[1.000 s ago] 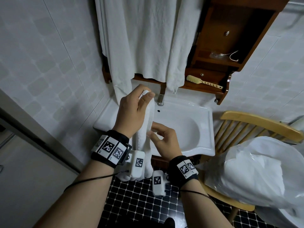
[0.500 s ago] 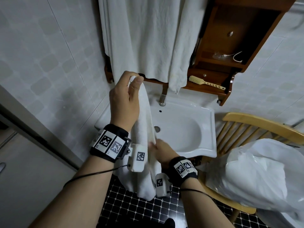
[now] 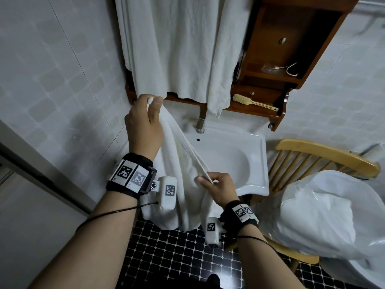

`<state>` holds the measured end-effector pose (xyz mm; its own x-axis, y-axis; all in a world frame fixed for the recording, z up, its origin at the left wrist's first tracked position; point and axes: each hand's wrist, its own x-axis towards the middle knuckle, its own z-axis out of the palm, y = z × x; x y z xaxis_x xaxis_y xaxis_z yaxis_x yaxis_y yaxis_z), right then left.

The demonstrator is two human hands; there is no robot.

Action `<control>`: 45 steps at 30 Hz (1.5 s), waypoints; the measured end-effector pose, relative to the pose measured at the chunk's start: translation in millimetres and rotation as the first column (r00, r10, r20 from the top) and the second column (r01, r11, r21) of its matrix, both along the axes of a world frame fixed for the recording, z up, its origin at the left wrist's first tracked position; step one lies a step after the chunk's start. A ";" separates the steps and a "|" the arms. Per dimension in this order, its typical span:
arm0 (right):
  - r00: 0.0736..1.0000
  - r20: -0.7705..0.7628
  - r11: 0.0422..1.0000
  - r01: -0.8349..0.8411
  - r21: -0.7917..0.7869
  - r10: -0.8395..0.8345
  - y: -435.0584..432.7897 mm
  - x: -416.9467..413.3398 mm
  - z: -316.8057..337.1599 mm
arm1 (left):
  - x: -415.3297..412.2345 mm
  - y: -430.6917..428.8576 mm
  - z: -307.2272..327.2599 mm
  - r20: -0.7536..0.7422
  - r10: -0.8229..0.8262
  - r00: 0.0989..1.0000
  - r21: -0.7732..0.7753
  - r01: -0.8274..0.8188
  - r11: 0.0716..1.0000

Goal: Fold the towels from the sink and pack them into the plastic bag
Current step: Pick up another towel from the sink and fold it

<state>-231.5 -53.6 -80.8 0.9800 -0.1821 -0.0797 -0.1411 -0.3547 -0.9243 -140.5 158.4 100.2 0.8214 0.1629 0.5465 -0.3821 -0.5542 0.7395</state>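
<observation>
1. Hanging in the air in front of the sink [image 3: 245, 163], the white towel [image 3: 183, 174] was gathered into a long, narrow band. Its long axis slanted from upper left, near the wall, down toward the lower right. Its loose end dangled below both wrists, above the tiled floor [image 3: 177, 257].
2. The left hand [image 3: 143, 126] had the top corner pinched between thumb and curled fingers, a tight grip held high. We judged the height let the towel's own weight pull it straight.
3. The right hand [image 3: 218, 188], lower and closer to the body, had a closed grip on the doubled edge, nipped between thumb and fingertips. We took this as lining up the layers for a lengthwise fold.
4. We could not tell whether the towel touched the sink's rim behind it.
5. The plastic bag [image 3: 323, 215] lay slumped on the wooden chair [image 3: 325, 151] just right of the sink, well apart from the towel. We judged it was parked there so a folded towel could go straight across. We could not make out its mouth.
6. Larger white cloths [image 3: 177, 49] hung from the wooden shelf [image 3: 260, 110] above, where a brush [image 3: 252, 102] lay.
</observation>
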 end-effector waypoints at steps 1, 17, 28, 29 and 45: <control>0.999 0.008 0.998 0.037 0.058 -0.038 -2.4 -1.2 -2.8 | 1.5 1.6 -0.5 -0.018 -0.010 1.000 0.020 0.011 1.000; 0.969 0.086 0.972 0.228 0.057 -0.233 -6.1 5.4 -14.1 | -4.2 17.2 -14.2 -0.333 -0.059 0.941 0.221 0.139 0.965; 0.911 0.257 0.935 0.350 -0.063 -0.324 5.3 -1.1 2.8 | -7.0 19.1 -20.7 -0.140 0.032 0.990 0.183 -0.006 0.983; 0.923 0.267 0.946 0.312 -0.092 -0.278 8.1 -1.0 3.0 | -6.9 19.3 -20.3 -0.113 0.028 0.993 0.182 -0.007 0.983; 0.894 0.336 0.928 0.354 -0.119 -0.298 25.5 9.6 49.4 | 6.0 59.3 -59.1 -0.569 0.220 0.792 0.357 -0.003 0.934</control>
